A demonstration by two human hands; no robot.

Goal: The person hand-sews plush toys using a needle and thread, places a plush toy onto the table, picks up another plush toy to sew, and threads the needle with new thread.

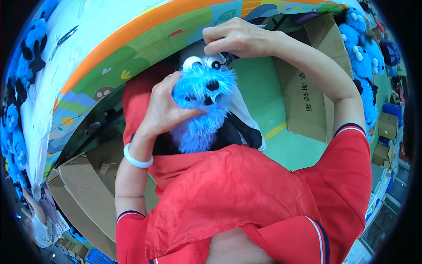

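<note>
A blue plush toy is held up over the person's lap, just in front of the colourfully patterned cloth that hangs along the edge of the white desk. The left hand grips the toy's head from the side, the thumb lying below the black nose and the fingers up beside the eyes. The right hand is raised just above the eyes, its fingers curled closed; whether they pinch something small cannot be made out. Of the two bulging white eyes, the one nearer the right hand shows a black pupil. Black plush parts lie beside the blue body, over a pale cloth.

A pair of snips rests on the desk. More blue plush toys are heaped along the far left, and others at the upper right. An open cardboard box stands at the left, another carton at the right. Another person is partly visible at the lower left.
</note>
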